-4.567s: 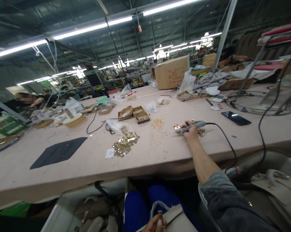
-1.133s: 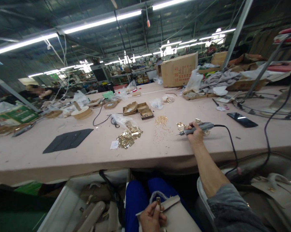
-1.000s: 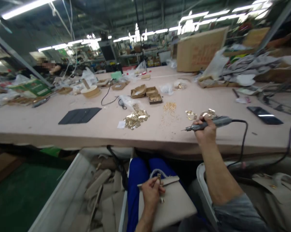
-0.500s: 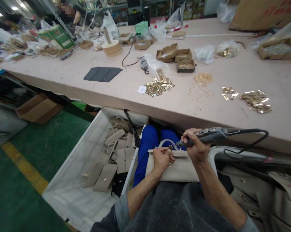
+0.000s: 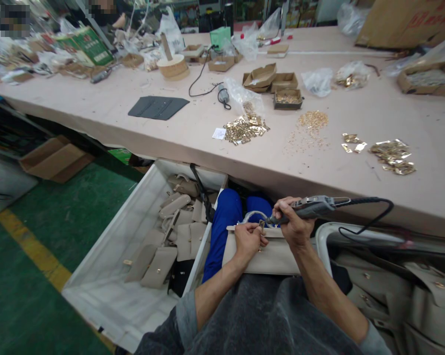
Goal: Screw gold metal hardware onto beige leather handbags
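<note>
A beige handbag (image 5: 274, 256) lies across my lap, its looped handle (image 5: 255, 215) wrapped in clear plastic and pointing toward the table. My left hand (image 5: 247, 241) is closed at the bag's flap, pinching a small gold metal plate (image 5: 261, 224) upright at its edge. In my right hand (image 5: 294, 224) is a grey corded electric screwdriver (image 5: 315, 206), gripped near its front. Its tip points left and meets or nearly meets the gold plate; exact contact is too small to tell.
Left of my legs stands a white bin (image 5: 107, 276) holding several beige bags. Another bin (image 5: 322, 241) with bags is at my right. On the table (image 5: 193, 133) lie gold plates (image 5: 244, 129), tiny gold screws (image 5: 313, 121), wrapped hardware (image 5: 392, 155) and a dark grey sheet (image 5: 158, 107).
My right hand has moved slightly left with the screwdriver, bringing its tip to the gold plate. My left hand keeps its pinch at the flap. The view has shifted slightly.
</note>
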The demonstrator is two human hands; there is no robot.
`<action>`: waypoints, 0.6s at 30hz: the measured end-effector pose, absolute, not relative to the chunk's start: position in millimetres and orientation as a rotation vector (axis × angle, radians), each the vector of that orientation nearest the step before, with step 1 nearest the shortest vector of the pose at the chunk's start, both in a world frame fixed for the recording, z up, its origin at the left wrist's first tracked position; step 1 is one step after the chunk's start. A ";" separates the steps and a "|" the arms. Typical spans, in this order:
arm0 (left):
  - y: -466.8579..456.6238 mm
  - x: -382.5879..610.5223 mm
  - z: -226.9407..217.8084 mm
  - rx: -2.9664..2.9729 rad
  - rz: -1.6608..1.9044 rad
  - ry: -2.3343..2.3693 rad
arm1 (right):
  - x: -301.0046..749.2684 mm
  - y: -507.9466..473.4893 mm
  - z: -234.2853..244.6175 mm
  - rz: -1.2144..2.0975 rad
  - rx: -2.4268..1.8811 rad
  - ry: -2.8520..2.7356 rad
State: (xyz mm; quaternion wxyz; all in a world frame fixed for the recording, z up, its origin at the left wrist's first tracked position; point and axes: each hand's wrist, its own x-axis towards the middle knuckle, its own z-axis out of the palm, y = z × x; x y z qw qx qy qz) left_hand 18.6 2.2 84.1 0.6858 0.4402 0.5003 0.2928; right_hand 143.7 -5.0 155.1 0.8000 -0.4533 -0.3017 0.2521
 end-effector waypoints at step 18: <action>-0.3 14.0 93.2 1.048 0.689 1.052 | 136.4 -11.9 155.3 0.648 -1.243 -1.101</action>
